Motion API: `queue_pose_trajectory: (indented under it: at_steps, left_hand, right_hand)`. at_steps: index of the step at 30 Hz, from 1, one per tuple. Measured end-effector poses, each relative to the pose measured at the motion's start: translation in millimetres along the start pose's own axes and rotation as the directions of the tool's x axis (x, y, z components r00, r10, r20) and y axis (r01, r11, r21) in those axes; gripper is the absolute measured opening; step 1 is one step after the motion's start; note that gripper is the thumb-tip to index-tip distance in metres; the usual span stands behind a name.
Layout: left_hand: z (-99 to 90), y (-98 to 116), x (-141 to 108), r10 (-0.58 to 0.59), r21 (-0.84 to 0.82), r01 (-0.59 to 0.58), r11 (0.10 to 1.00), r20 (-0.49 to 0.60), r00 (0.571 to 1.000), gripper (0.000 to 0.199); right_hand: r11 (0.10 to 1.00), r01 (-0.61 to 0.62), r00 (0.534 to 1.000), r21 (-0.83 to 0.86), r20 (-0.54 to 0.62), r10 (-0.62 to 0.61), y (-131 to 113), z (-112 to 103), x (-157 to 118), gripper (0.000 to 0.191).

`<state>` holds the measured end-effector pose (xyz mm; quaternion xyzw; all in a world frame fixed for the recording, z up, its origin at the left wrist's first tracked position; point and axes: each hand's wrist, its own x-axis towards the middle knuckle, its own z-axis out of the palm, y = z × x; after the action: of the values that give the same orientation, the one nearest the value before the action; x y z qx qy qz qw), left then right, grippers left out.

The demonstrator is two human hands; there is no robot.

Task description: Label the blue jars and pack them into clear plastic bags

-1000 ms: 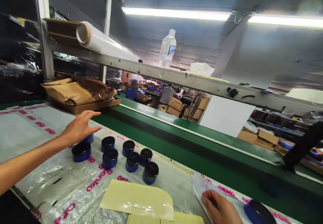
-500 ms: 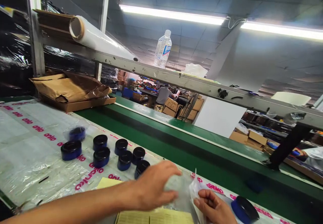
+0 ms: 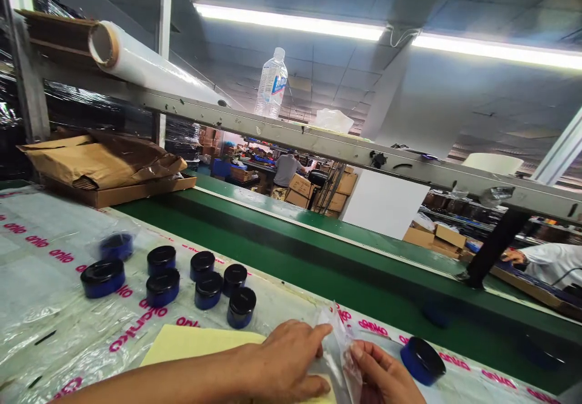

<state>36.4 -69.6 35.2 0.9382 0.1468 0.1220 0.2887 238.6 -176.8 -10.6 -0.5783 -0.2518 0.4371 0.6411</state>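
Observation:
My right hand (image 3: 384, 375) pinches the edge of a thin clear plastic bag (image 3: 342, 352) between thumb and fingers. Reaching across from the left, my left hand (image 3: 295, 355) has its index finger stretched to the bag and its thumb apart; whether it touches the plastic I cannot tell. Yellow paper sheets (image 3: 195, 343) lie under my left forearm. To the right of my right hand sits a round blue container with a black top (image 3: 422, 360). Several similar containers (image 3: 242, 307) stand left of my hands. The farthest left one (image 3: 116, 246) is wrapped in clear plastic.
A green conveyor belt (image 3: 291, 252) runs beyond the worktop. Above it, a metal shelf rail (image 3: 218, 117) carries a plastic bottle (image 3: 271, 85) and a film roll (image 3: 150, 64). A cardboard tray (image 3: 104, 195) sits back left. Another person's sleeve (image 3: 552, 261) shows at right.
My left hand has come down and closer to the plastic bag, which my right hand still pinches. The view has shifted rightward, and another person's arm has appeared at right.

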Motion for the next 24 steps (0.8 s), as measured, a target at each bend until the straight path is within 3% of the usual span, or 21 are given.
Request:
queue_pose_trajectory:
  at_steps: [6,11,16,20,24]
  left_hand:
    - [-4.1,3,1,-0.003,-0.022,0.001,1.0,-0.103,0.995,0.059]
    - [-3.4,-3,6,-0.074,-0.121,0.051,0.991,-0.201,0.977,0.064]
    - [-7.2,5,8,-0.136,-0.348,0.006,0.937,-0.351,0.926,0.066]
    - [1.3,4,9,-0.105,-0.427,0.001,0.904,-0.219,0.97,0.08]
    - [11.4,-5,9,-0.168,-0.381,0.156,0.911,0.0,0.986,0.108]
  right_hand:
    - [0.997,0.067,0.991,0.03,-0.114,-0.063,-23,7,-8,0.059]
    - [0.986,0.102,0.992,0.135,-0.091,-0.09,-36,22,-11,0.067]
    - [0.985,0.071,0.997,0.16,-0.017,-0.069,-42,43,-9,0.059]
    - [0.985,0.058,0.998,0.16,0.031,-0.063,-40,51,-2,0.057]
    - [0.975,0.115,0.986,0.191,-0.141,-0.088,-48,43,1,0.065]
